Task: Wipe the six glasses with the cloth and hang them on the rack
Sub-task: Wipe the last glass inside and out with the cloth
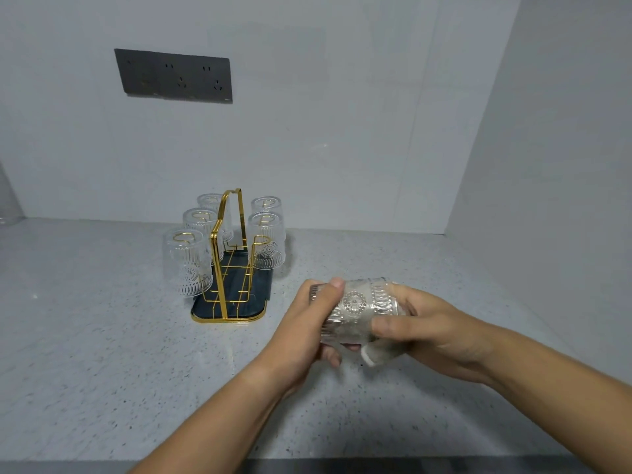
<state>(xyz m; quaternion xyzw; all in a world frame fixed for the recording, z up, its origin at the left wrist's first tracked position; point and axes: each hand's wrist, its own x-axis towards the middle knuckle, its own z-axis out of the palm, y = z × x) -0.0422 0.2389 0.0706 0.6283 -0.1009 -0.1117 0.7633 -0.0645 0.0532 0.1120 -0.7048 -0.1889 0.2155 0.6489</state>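
A grey speckled countertop (pixel 102 354) runs from a dark strip along its near edge back to a pale wall. Left of centre, toward the far side, a dark tray (pixel 261 285) with a gold rim lies flat on the stone, and a gold wire rack (pixel 227 268) stands upright in it. At the far left edge stands a clear object (pixel 8 203), cut off and unidentifiable.

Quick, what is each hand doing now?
The left hand grips the glass.
The right hand holds the cloth against the glass.
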